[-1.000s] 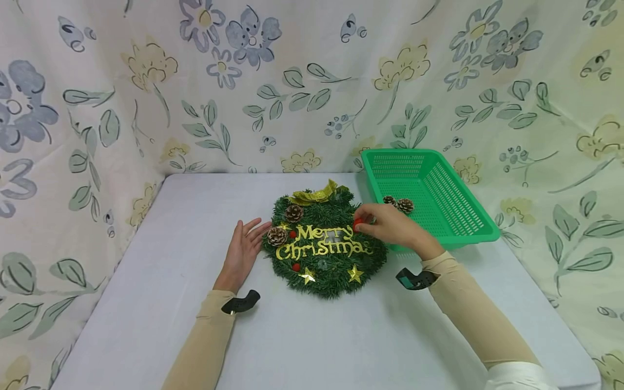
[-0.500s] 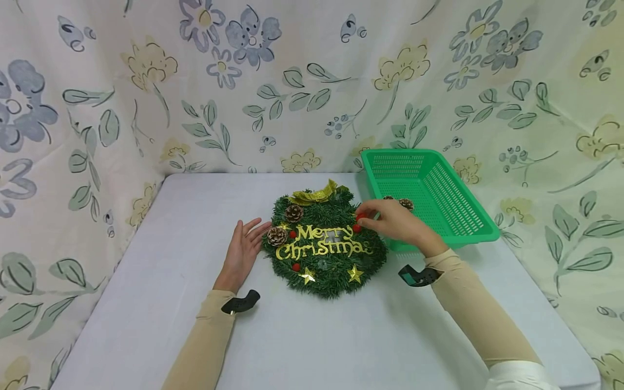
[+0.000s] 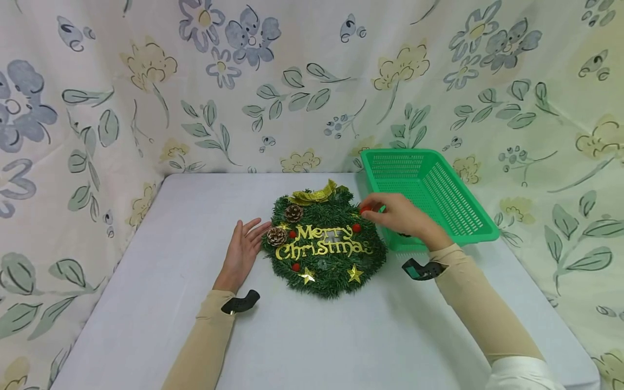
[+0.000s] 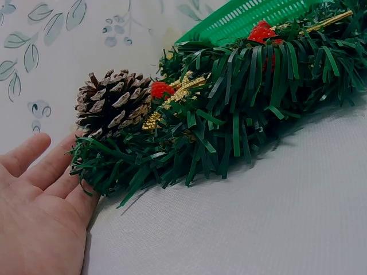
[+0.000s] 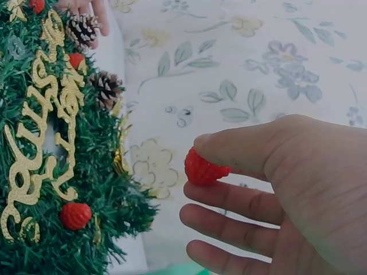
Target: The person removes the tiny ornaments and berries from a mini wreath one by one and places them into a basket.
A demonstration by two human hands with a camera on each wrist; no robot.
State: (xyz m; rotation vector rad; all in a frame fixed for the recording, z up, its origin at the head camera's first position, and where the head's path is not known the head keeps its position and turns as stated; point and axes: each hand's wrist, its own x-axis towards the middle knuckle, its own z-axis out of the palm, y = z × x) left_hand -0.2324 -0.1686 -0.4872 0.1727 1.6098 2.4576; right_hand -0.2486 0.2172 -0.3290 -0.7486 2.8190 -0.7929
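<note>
The red berry point(image 5: 202, 167) is up in the air, near the upper right edge of the wreath point(image 3: 327, 287), on the side towards the green basket point(image 3: 473, 239). The person's right-hand grip point(image 3: 402, 218) is clamped on it, thumb above and forefinger below, with the other fingers lying loosely apart. So small and round a thing leaves room for little more than thumb and fingertip, which I take to be why the rest of the hand stays out of it. A short stub on the berry points back towards the palm, so its rounded face is outward.

Across the wreath, the left-hand grip point(image 3: 242, 251) has nothing clamped in it: its fingers are straight, their tips touching the fringe just beside the outer pinecone point(image 3: 277, 236). I'd guess it is there to steady that edge; whether it presses, I can't tell.

The wreath lies flat on the white desk point(image 3: 312, 337), its gold lettering point(image 3: 324, 233) reading the right way up for the person, probably so the decoration can be judged from there. Another berry point(image 3: 357, 228) sits by the end of "Merry". The basket stands at the right, presumably to be within easy reach.
</note>
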